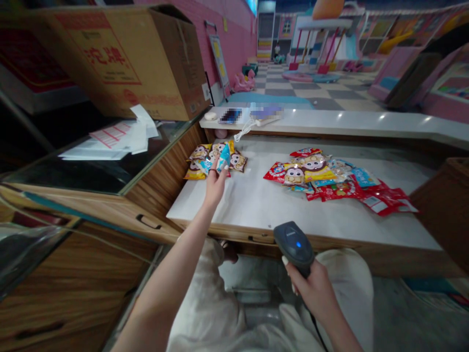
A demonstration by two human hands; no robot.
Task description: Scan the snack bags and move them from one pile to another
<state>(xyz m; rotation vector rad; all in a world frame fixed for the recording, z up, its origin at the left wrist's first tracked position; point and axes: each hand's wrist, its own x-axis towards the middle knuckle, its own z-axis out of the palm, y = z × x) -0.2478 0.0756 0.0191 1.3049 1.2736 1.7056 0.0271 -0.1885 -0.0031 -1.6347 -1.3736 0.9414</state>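
My left hand point(215, 183) reaches out over the white desk point(256, 205) and pinches a small blue snack packet point(223, 158) just above a little pile of yellow and brown snack packets point(216, 159) at the desk's far left. My right hand point(312, 286) stays low, near my lap, closed round the handle of a dark barcode scanner point(294, 246) with a blue light on top. A bigger, spread-out heap of red, yellow and blue snack packets point(337, 181) lies on the right half of the desk.
A glass-topped wooden counter point(110, 171) with loose papers point(113, 139) and a large cardboard box point(120, 58) stands to the left. A white counter ledge point(348, 120) runs behind the desk, with a white cable point(244, 131). A wooden cabinet point(449, 210) flanks the right. Drawers sit under the desk edge.
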